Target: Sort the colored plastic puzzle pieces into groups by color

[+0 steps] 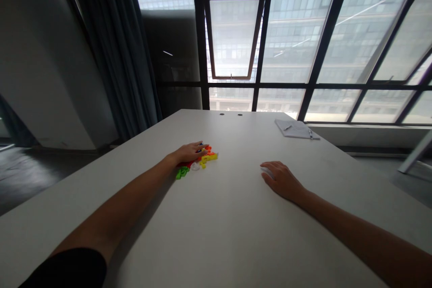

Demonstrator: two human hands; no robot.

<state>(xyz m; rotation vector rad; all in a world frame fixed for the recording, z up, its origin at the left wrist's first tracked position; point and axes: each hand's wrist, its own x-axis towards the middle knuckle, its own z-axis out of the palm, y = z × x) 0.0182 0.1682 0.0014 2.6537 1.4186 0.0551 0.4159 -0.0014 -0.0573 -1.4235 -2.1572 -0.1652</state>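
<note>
My left hand (189, 153) lies palm down on a small heap of bright plastic pieces (202, 157) on the white table (216, 229). Green (182, 172), yellow (209, 158), orange, red and translucent white pieces show around its fingers, and the hand hides part of the heap. To the right, my right hand (281, 181) is curved over a small white object (266, 171), which looks like a computer mouse. Its fingers cover most of that object, so its exact kind is hard to tell.
A white notepad (295, 129) with a pen on it lies near the table's far right corner. Two small holes mark the far edge. Beyond the table stand a dark curtain and large gridded windows. A pale metal stand sits at the right.
</note>
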